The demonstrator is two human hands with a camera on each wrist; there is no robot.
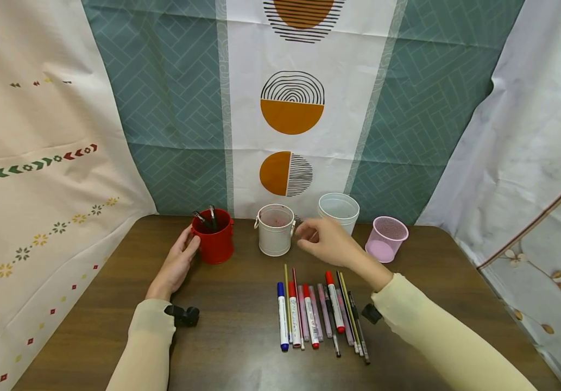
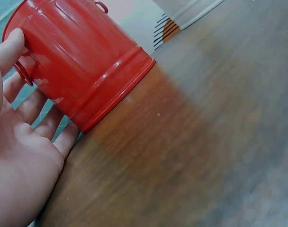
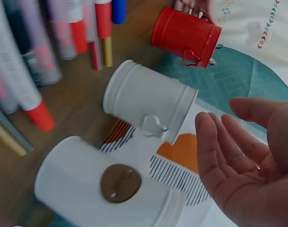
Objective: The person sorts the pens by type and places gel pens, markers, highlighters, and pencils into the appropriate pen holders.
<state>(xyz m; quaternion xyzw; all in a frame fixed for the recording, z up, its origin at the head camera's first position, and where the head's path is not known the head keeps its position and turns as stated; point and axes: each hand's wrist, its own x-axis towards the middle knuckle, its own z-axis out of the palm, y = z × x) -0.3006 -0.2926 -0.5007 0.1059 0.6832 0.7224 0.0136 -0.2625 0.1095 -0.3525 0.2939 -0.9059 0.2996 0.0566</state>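
Observation:
A red bucket (image 1: 215, 244) stands at the back left of the table, with two dark clipped pens (image 1: 213, 220) showing above its rim. My left hand (image 1: 175, 264) holds its left side; in the left wrist view the thumb lies at the side handle and the fingers reach behind the bucket. My right hand (image 1: 331, 243) hovers, holding nothing, just right of a small white bucket (image 1: 274, 239) with side handles. Its fingers are loosely bent, with a gap to the thumb in the right wrist view. Markers and pens (image 1: 311, 315) lie in a row nearer me.
Behind my right hand stands a larger white bucket (image 1: 340, 209). A pink mesh pen cup (image 1: 386, 240) is at the back right. Patterned cloth (image 1: 290, 117) hangs along the table's back edge, and more cloth hangs on both sides.

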